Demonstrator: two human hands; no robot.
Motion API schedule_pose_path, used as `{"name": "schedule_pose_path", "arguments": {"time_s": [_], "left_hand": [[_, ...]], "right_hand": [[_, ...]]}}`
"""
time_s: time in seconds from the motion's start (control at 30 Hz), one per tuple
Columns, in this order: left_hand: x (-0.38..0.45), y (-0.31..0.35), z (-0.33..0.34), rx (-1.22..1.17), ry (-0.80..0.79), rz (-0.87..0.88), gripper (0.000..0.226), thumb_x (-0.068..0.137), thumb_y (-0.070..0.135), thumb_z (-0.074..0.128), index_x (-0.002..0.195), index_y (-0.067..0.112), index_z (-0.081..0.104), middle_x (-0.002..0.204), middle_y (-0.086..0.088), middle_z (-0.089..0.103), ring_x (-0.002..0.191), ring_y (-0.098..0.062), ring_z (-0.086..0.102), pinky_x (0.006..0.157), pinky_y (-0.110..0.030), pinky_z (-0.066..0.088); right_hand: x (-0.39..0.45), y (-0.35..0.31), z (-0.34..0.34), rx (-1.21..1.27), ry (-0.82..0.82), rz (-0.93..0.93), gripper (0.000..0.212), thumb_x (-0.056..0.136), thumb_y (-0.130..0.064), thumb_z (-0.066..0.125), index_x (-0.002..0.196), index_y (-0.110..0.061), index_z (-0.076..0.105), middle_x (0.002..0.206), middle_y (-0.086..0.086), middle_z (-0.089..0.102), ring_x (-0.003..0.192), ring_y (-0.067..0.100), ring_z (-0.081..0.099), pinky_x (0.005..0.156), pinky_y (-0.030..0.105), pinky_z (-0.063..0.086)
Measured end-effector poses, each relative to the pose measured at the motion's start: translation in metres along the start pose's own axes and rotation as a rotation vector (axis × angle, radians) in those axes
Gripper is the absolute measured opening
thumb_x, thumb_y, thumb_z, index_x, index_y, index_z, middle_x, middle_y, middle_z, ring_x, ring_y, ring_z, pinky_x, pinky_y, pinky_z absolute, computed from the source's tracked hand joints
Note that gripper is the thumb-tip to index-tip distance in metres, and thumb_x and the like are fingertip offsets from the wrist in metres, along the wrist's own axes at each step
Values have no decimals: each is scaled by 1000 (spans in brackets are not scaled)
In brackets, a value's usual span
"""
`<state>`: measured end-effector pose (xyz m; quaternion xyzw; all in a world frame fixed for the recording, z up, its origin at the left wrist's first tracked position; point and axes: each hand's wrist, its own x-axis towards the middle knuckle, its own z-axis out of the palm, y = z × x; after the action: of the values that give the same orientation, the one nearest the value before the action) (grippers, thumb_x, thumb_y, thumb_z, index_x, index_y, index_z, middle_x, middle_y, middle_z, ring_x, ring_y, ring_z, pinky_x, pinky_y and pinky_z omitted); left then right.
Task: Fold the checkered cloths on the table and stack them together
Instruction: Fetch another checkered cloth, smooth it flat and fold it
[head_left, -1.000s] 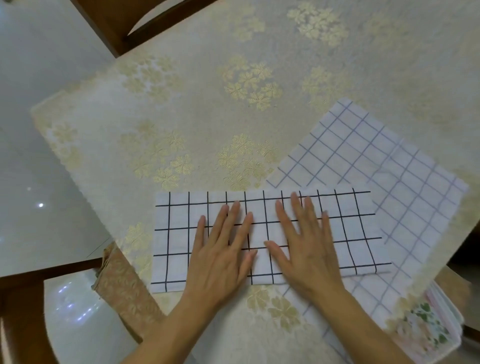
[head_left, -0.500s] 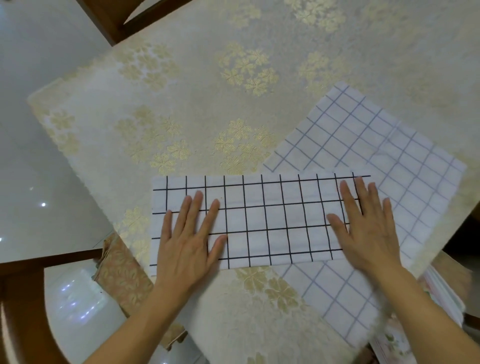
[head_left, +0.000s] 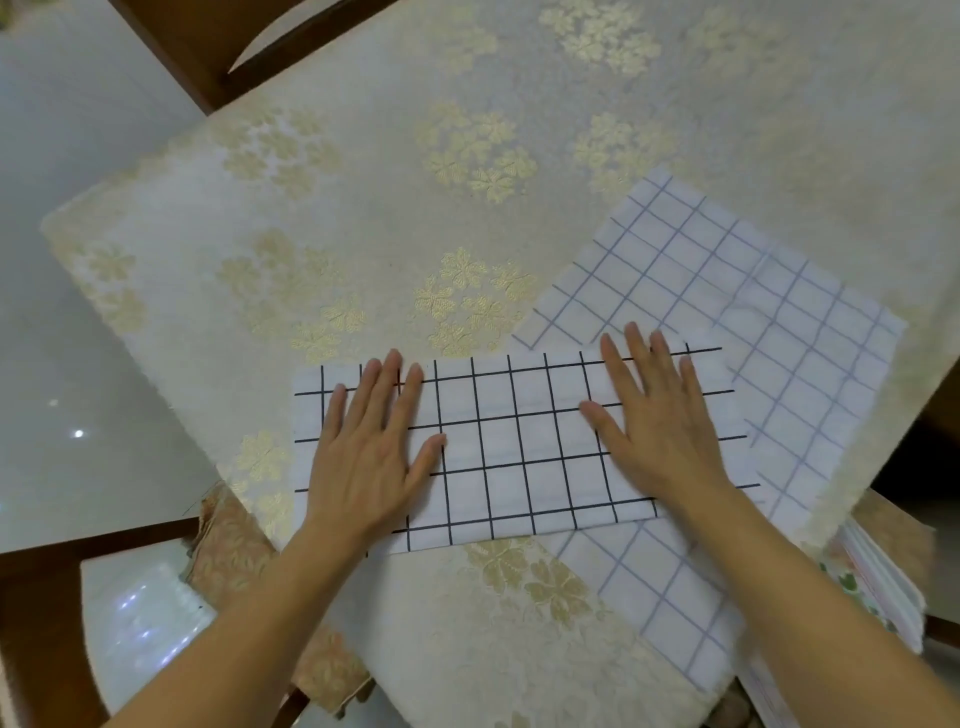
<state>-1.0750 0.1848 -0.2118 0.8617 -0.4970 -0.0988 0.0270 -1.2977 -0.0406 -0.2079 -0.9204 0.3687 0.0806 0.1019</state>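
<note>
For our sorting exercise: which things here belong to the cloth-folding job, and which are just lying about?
Belong to the job:
white cloth with black grid lines, folded into a strip
white cloth with pale blue grid lines
left hand
right hand

Just lying about:
cream tablecloth with gold flowers
floral-covered book at table edge

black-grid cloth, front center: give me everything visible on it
The black-grid cloth is white woven-looking fabric with bold black lines, lying flat as a long folded rectangle near the table's front edge. Its right end overlaps the blue-grid cloth; the rest lies on the floral tablecloth. The left hand and right hand press flat on it, fingers straight.
</note>
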Motion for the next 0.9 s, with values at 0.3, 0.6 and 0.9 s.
{"name": "schedule_pose_path", "arguments": {"time_s": [0.3, 0.6, 0.9], "left_hand": [[-6, -10, -2, -24, 21, -32, 71, 100, 60, 19, 159, 24, 2, 167, 2, -5, 153, -15, -7, 124, -46, 7], [7, 12, -30, 32, 40, 147, 66, 100, 49, 32, 156, 15, 27, 164, -11, 21, 151, -27, 19, 121, -53, 19], [64, 121, -46, 28, -43, 767, 53, 93, 25, 51, 145, 12, 44, 149, -11, 48, 138, -28, 43, 117, -49, 32]], "right_hand": [[-2, 35, -5, -34, 10, 81, 72, 97, -69, 3, 156, -33, -15, 165, -4, -18, 151, 15, -20, 125, 44, -4], [-20, 38, -29, 99, 78, 95, 68, 101, -58, 18, 160, -27, 4, 167, -4, -3, 153, 12, -8, 124, 36, -1], [-90, 66, -20, 183, 260, 313, 62, 99, -44, 31, 149, -9, 43, 155, 11, 40, 144, 28, 35, 119, 41, 23]]}}
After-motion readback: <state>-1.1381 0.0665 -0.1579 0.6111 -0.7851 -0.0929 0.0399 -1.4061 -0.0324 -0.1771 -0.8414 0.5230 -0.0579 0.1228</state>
